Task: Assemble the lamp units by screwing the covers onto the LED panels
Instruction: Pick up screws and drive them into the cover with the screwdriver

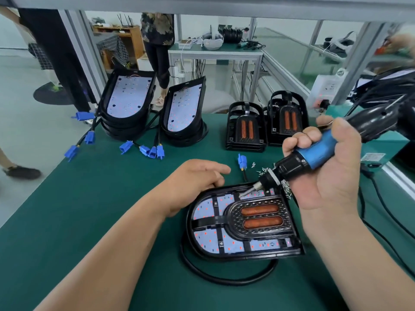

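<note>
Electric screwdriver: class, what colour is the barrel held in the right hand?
Blue; the electric screwdriver shows best in the head view.

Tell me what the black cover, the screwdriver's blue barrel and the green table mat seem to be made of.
Cover: probably moulded plastic, glossy black, judging by highlights and crisp ribs. Electric screwdriver: the blue barrel looks like anodised metal with a satin sheen, though painted plastic is possible. Table mat: matte green, likely rubber or vinyl; no glare.

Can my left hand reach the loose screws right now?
Probably yes. The left hand rests on the lamp's far edge, holding nothing; the screws lie on the mat just past its fingers. Only the plug and the screwdriver crowd the way.
</note>
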The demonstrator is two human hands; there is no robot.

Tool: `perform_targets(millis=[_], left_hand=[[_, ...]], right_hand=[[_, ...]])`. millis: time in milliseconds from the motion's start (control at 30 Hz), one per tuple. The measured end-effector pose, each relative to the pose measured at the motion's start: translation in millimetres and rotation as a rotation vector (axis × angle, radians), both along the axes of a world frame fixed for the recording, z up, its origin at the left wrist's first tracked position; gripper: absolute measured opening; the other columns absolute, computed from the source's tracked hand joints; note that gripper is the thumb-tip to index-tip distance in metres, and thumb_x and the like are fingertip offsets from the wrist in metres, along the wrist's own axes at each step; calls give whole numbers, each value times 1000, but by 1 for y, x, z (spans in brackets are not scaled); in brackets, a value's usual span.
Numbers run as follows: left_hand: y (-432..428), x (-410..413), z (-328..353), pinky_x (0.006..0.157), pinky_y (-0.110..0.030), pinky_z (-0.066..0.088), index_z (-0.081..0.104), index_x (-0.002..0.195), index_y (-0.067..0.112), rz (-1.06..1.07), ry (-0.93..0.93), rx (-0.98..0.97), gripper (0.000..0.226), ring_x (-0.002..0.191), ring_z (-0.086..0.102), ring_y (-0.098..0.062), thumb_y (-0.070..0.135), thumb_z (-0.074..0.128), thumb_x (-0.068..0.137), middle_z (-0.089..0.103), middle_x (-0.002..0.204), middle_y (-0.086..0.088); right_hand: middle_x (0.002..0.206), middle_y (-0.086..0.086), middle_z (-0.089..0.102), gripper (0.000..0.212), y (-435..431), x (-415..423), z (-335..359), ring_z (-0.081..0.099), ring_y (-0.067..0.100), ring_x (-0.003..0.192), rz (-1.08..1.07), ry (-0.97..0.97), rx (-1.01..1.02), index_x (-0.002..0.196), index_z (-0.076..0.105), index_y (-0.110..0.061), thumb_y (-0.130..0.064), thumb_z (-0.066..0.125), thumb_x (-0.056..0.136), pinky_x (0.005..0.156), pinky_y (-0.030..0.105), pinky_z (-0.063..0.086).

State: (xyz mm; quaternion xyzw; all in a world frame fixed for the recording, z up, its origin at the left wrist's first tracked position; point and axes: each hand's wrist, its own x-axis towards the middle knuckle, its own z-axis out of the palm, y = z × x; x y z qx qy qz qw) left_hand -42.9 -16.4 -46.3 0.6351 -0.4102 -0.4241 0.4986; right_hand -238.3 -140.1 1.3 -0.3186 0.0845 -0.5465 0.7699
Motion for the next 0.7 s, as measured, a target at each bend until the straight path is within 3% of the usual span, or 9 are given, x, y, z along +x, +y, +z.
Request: perform_targets(millis=[67, 200, 333, 533, 700], left_hand=[[-1, 0, -1, 61, -25, 46, 72, 115, 13, 29, 36, 6, 24, 62, 49, -13, 8, 51, 107, 73, 83, 3], [-2, 0, -2, 68, -32, 55, 72, 108, 10, 42, 98, 37, 12, 75, 61, -22, 13, 60, 106, 77, 88, -3], [-2, 0, 0, 69, -25, 60, 81, 99, 13, 10, 132, 47, 15, 76, 70, -16, 15, 67, 103, 78, 89, -5], [-3, -3, 5, 73, -25, 61, 83, 103, 11, -42, 205, 74, 16, 84, 77, -17, 6, 69, 100, 81, 101, -14], [-3, -3, 8, 71, -24, 61, 84, 103, 13, -60, 196, 91, 16, 83, 77, -16, 5, 70, 99, 81, 101, -13]], right_hand=[[77, -5, 50, 12, -4, 1, -2, 50, 11, 67, -20, -5, 24, 100, 57, -18, -28, 55, 106, 76, 29, 53], [77, -3, 51, 12, -9, 3, -6, 51, 12, 66, -49, -26, 67, 96, 59, -17, -27, 60, 103, 78, 30, 54], [76, -1, 53, 14, -17, 5, -11, 52, 14, 66, -92, -58, 141, 94, 61, -15, -25, 65, 102, 80, 33, 56], [79, 2, 56, 28, -29, 5, -19, 57, 18, 70, -191, -74, 249, 99, 58, -13, -37, 72, 101, 87, 39, 60], [79, 1, 59, 27, -31, 10, -23, 60, 16, 71, -213, -3, 232, 98, 59, -14, -37, 72, 102, 92, 41, 61]])
